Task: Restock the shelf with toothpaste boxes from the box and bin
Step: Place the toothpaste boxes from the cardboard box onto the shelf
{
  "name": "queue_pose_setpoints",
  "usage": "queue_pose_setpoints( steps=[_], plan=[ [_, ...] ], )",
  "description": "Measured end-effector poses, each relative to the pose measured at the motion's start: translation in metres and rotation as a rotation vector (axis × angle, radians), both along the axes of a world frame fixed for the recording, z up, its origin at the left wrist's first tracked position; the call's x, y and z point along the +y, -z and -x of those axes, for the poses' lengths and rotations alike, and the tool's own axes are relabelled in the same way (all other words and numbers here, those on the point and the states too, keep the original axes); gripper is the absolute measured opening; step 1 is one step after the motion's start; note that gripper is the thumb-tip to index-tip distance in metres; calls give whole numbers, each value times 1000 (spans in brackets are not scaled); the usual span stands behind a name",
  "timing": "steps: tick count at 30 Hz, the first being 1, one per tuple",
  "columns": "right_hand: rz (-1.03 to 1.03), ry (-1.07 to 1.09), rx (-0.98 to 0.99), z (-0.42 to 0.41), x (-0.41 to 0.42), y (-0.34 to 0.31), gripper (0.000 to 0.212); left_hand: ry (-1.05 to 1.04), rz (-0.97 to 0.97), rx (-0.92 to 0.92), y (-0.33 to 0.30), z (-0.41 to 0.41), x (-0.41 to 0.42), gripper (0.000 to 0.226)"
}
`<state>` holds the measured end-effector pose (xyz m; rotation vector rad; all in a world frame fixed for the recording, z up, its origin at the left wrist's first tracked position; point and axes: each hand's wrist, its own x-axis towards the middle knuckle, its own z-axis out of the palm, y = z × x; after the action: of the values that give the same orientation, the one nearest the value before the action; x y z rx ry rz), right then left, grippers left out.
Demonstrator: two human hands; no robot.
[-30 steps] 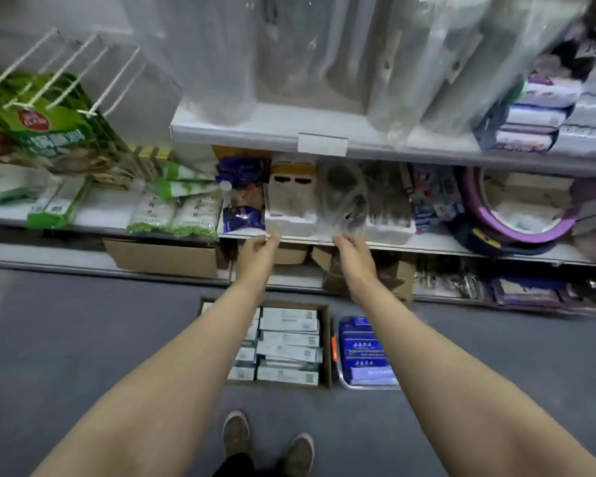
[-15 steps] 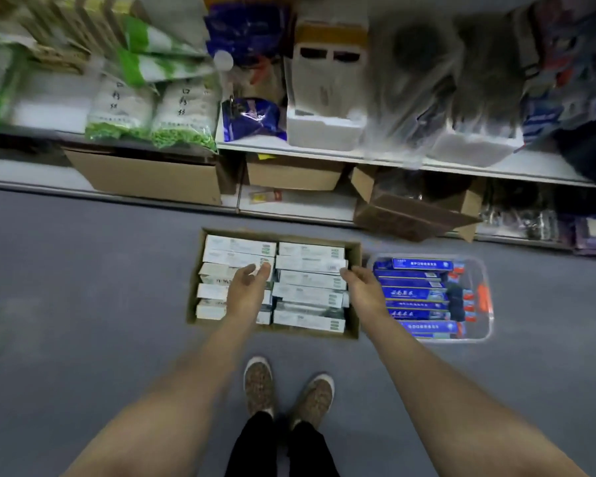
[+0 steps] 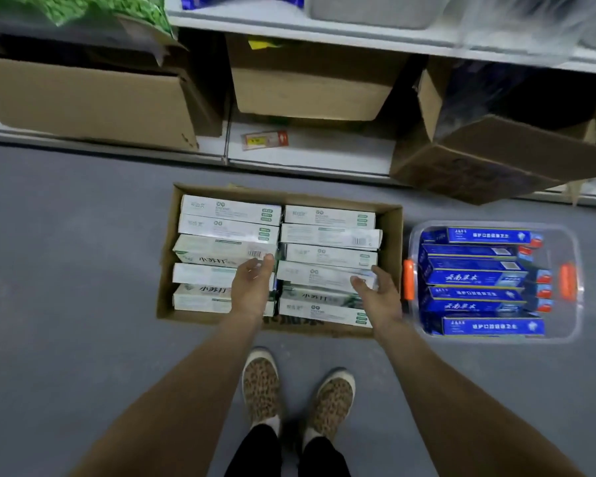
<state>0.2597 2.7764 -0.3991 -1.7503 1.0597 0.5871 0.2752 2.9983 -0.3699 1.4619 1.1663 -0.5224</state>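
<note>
In the middle of the frame the cardboard box (image 3: 389,235) on the grey floor (image 3: 66,270) holds white toothpaste boxes (image 3: 327,235) in two columns, long axis left to right. To its right, the clear bin (image 3: 573,325) holds blue toothpaste boxes (image 3: 475,278) lying likewise. My left hand (image 3: 252,287) and right hand (image 3: 379,294) hover loosely spread above the white ones, grasping nothing.

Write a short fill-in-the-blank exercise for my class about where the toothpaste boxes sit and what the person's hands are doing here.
1. The white toothpaste boxes lie in a ____ box on the floor.
2. The clear bin holds ____ toothpaste boxes.
3. The bin has ____ handles.
4. The left hand and right hand both reach into the ____.

Missing words: cardboard; blue; orange; cardboard box
</note>
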Motion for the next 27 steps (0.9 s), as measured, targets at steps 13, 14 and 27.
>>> queue_pose_setpoints(
  steps=[13,14,27],
  plan=[
    [272,-436,28,5,-23,95,72,-12,-30,-34,61,13,-4,27],
    [304,-481,15,8,-26,98,66,-15,-23,-37,62,14,-2,27],
    [-6,-182,-178,34,-26,1,30,-122,7,25,41,13,-4,36]
  ],
)
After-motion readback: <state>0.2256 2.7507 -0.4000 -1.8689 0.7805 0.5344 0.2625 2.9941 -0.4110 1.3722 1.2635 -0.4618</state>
